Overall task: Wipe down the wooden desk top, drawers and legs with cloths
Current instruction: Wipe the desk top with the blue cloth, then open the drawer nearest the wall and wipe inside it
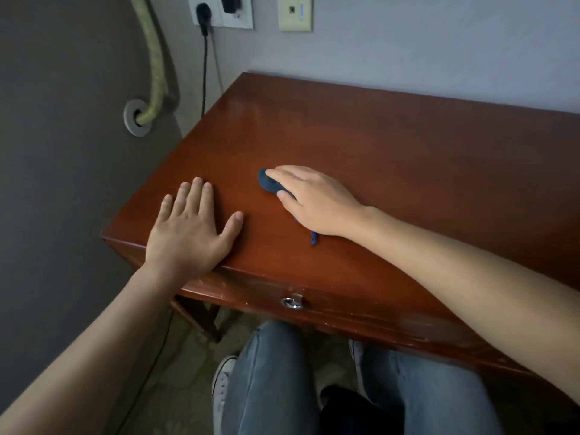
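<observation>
Surface: reddish-brown wood, glossy, faint grain; pale scuffs along front edge. Cloth: dark blue, plain. Drawer pull: silver metal. Back wall: pale lavender-grey; side wall darker grey. Outlet plate: white, with black plugs and black cord. Switch plate: cream. Hose: dull olive-yellow. Jeans: faded blue. Shoe: white.

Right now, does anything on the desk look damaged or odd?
Yes: pale scuffs run along the desk's front edge, near the metal drawer pull. The desk top looks sound; the right hand presses a blue cloth there.
</observation>
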{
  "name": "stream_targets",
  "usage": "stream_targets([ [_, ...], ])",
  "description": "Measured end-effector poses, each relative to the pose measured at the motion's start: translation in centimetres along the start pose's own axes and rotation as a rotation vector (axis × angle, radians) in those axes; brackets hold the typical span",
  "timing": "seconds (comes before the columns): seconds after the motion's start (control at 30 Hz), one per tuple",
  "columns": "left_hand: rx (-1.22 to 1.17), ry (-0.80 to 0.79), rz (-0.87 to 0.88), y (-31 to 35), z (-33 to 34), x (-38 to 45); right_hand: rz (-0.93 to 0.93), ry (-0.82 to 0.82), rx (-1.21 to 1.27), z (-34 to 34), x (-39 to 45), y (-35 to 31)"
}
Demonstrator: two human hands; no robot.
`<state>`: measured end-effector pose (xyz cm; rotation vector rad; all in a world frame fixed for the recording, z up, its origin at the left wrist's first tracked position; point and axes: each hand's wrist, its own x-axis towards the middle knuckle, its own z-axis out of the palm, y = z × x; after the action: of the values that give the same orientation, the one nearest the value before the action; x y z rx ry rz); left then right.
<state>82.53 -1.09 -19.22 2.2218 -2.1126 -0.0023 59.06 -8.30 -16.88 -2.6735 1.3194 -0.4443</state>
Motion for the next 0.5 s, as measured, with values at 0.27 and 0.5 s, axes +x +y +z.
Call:
stream_targets([
  [0.27,-0.007,0.002,0.037,-0.6,0.3,0.2,0.132,0.055,-0.041,-1.0,-5.0,0.9],
  [0.5,-0.047,0.001,0.045,-0.8,0.2,0.2,0.303,0.159,-0.113,-2.8,-13.9,2.0],
])
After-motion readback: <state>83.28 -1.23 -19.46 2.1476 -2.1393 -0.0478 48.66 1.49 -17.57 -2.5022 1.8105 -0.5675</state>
